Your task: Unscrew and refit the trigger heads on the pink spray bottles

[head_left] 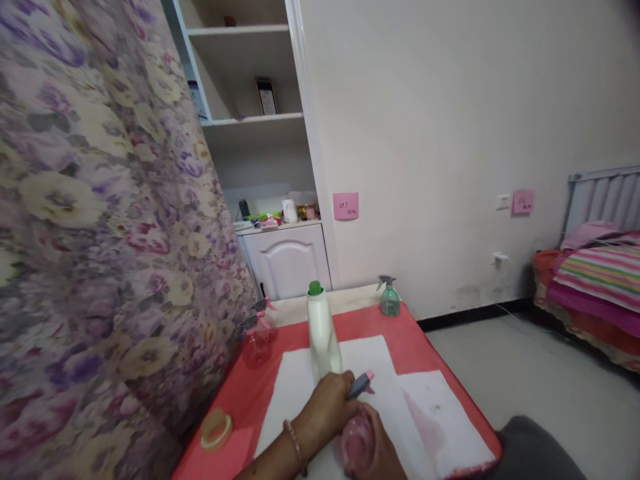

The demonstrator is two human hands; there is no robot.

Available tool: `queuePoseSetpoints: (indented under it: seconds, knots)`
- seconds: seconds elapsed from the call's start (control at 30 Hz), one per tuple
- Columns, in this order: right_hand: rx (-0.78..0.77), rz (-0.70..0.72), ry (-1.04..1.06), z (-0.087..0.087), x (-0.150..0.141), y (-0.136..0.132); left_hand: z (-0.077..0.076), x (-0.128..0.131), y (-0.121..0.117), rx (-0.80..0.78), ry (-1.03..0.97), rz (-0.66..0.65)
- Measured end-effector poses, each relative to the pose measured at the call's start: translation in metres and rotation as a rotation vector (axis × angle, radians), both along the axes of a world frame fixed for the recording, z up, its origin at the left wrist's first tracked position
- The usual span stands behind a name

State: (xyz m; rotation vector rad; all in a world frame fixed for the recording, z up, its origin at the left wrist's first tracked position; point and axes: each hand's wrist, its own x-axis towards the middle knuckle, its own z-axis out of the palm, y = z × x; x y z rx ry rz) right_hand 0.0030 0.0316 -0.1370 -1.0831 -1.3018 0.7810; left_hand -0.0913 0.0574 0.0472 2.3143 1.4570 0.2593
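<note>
My left hand [325, 403], with a beaded bracelet at its wrist, is closed round a grey spray head [357, 387] with a pink nozzle. Just below it, my right hand [383, 447] grips a see-through pink spray bottle [357, 441]. The fingers hide where head and bottle meet, so I cannot tell whether they are joined. Behind my left hand a tall pale green detergent bottle [323, 330] stands upright with its green spout [315, 288] showing. White paper [373, 350] lies beneath my hands and this bottle.
Pink spray bottles [257, 343] stand at the table's left edge, a green spray bottle [390, 299] at the back right. A round tan cap-like piece [216, 429] lies front left on the red tabletop [240, 400]. Stained paper [440, 413] is at right; a floral curtain [115, 233] hangs left.
</note>
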Motion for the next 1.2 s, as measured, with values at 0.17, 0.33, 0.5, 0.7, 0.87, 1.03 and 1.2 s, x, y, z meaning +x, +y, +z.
queuePoseSetpoints:
  seconds: [0.17,0.33,0.5,0.7,0.87,1.03,1.2]
  knots:
    - [-0.041,0.065,-0.046,0.007,0.015,-0.005,0.016,-0.001,-0.004,0.034,0.082,-0.044]
    - [-0.111,0.092,-0.078,-0.003,0.025,-0.004,0.024,-0.004,0.007,-0.059,0.070,-0.196]
    - [-0.129,0.124,-0.102,-0.007,0.026,-0.003,0.031,-0.008,0.019,-0.140,0.011,-0.348]
    - [-0.127,0.121,-0.098,-0.008,0.022,-0.004,0.028,-0.011,0.014,-0.119,-0.058,-0.300]
    - [-0.055,0.107,-0.053,-0.006,0.018,-0.005,0.019,-0.007,0.004,-0.034,-0.104,-0.141]
    - [-0.031,0.133,-0.065,0.000,0.020,-0.005,0.011,-0.009,-0.004,-0.013,-0.212,-0.065]
    - [-0.057,0.145,-0.075,-0.011,0.019,-0.002,-0.036,-0.034,-0.004,-0.269,-0.784,-0.017]
